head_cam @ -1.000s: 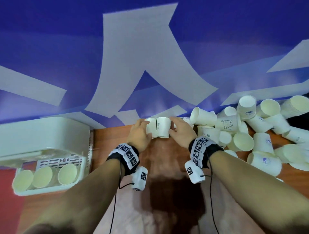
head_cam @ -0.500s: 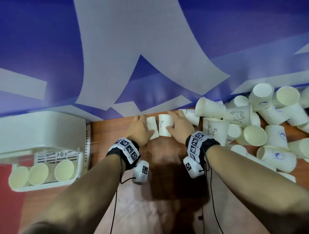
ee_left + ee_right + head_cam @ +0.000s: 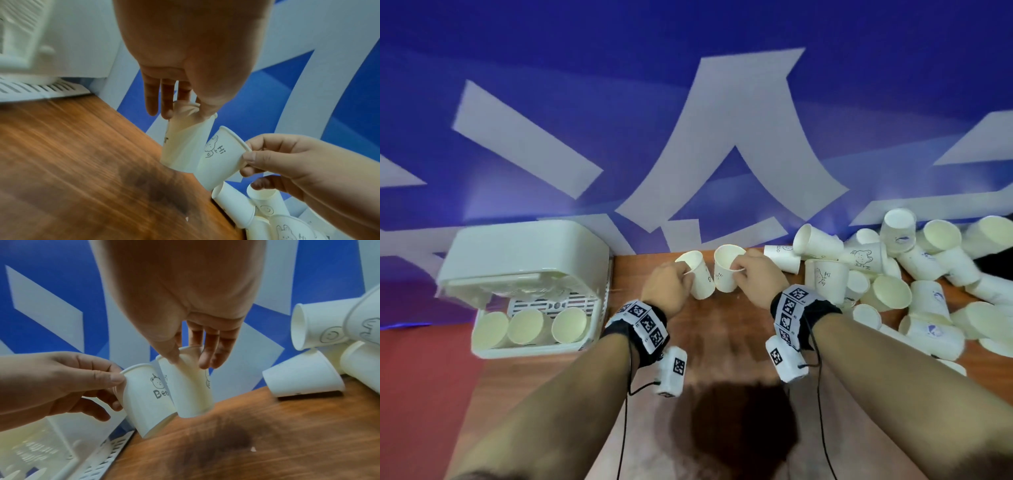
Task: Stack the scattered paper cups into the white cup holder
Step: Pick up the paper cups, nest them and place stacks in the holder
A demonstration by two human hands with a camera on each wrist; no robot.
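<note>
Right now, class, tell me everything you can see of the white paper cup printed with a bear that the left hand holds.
The white paper cup with a bear drawing is a plain tapered cup with a rolled rim and dark lettering beginning "Be" under the bear. It is mouth up, tilted, lifted off the wooden table. The left hand pinches its rim; its side touches the right hand's cup.

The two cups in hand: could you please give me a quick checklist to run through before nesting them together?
1. Left hand grips the bear cup at its rim: ok.
2. Right hand pinches the Hi cup at its rim: ok.
3. Both cups mouth up: ok.
4. Cups lifted off the table: ok.
5. One cup lined up above the other: not ok, they are side by side.
6. Cup holder open, three cup stacks showing: ok.
</note>
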